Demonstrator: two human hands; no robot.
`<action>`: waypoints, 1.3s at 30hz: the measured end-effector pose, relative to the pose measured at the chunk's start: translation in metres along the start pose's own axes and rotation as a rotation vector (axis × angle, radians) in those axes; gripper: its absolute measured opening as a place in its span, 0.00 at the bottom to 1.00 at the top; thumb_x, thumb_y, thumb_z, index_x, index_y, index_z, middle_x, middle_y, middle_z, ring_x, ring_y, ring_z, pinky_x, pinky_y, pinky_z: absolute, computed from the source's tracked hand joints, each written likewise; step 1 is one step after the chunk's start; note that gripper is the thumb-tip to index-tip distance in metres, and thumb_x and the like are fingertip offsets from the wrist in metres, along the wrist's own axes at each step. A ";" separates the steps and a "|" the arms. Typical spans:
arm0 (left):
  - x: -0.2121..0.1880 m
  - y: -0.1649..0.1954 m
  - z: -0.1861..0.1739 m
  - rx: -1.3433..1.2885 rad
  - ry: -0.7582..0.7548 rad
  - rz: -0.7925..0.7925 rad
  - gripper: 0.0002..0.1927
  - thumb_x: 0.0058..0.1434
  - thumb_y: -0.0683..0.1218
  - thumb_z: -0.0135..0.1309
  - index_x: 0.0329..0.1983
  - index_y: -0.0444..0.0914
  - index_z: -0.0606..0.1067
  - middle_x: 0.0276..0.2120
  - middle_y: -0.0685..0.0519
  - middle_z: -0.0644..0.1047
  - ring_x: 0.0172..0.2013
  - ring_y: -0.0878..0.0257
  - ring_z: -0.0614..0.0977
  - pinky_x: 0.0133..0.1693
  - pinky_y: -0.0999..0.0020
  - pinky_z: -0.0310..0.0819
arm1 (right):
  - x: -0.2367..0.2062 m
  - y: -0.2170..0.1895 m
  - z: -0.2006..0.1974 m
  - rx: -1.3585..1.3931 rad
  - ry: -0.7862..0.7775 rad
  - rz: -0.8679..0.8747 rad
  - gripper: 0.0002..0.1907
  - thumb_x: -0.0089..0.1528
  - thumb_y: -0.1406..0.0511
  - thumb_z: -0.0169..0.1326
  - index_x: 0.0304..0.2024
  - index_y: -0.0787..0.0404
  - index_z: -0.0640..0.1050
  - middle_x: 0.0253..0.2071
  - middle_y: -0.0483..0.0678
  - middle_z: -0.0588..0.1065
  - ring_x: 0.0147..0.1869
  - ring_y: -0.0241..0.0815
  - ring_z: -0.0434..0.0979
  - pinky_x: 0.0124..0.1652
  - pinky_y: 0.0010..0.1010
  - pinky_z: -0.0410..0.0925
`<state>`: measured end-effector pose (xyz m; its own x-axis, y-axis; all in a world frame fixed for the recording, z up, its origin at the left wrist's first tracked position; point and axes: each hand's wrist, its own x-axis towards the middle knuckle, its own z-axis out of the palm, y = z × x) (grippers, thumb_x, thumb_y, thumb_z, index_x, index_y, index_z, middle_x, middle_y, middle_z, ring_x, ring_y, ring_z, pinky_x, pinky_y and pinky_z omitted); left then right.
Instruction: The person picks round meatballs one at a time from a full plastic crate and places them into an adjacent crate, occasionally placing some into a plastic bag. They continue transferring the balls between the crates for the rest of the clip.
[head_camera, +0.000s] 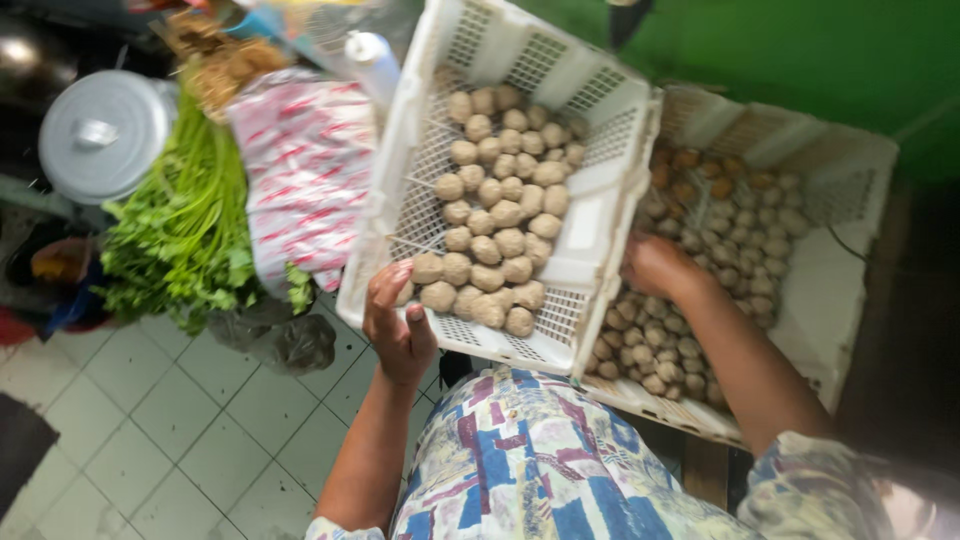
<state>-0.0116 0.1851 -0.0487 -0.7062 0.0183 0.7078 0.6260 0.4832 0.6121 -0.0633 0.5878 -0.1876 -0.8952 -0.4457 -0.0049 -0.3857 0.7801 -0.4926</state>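
Note:
My left hand (400, 320) grips the near rim of a white slotted plastic crate (600, 215), which is tilted and holds many round beige balls (495, 220) piled toward its near side. My right hand (655, 265) is at the crate's right edge, just over a second white crate (835, 290); whether it grips the rim or only touches it is hidden. That second crate lies lower to the right and is filled with smaller beige and brown balls (700, 260).
A bunch of green leafy stalks (185, 225) lies at the left beside a red-and-white printed plastic bag (310, 170). A grey pot lid (100, 130) sits at far left. White tiled floor (180, 430) shows below. A green wall (800, 50) stands behind.

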 end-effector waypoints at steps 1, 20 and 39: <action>0.001 -0.001 -0.005 -0.046 0.017 -0.013 0.17 0.79 0.51 0.42 0.60 0.34 0.68 0.53 0.39 0.77 0.54 0.45 0.81 0.59 0.51 0.75 | -0.003 -0.002 -0.002 -0.033 -0.033 -0.005 0.26 0.55 0.70 0.54 0.58 0.57 0.76 0.56 0.60 0.76 0.56 0.63 0.76 0.53 0.46 0.71; 0.018 -0.043 -0.038 0.086 -0.043 -0.003 0.24 0.79 0.57 0.38 0.60 0.33 0.68 0.52 0.38 0.77 0.56 0.41 0.80 0.59 0.49 0.74 | 0.160 -0.216 0.049 1.435 0.034 0.418 0.33 0.63 0.63 0.57 0.67 0.54 0.60 0.59 0.45 0.62 0.59 0.41 0.72 0.50 0.42 0.78; 0.021 -0.030 -0.033 0.156 -0.125 0.024 0.25 0.80 0.58 0.38 0.62 0.32 0.68 0.48 0.41 0.77 0.48 0.46 0.81 0.54 0.52 0.76 | -0.026 0.032 -0.020 -0.103 0.145 0.548 0.26 0.61 0.69 0.55 0.63 0.54 0.75 0.61 0.55 0.72 0.61 0.61 0.72 0.55 0.51 0.69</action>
<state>-0.0339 0.1426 -0.0408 -0.7335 0.1351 0.6661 0.5908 0.6113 0.5266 -0.0566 0.6336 -0.1856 -0.9891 0.0946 -0.1125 0.1296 0.9221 -0.3645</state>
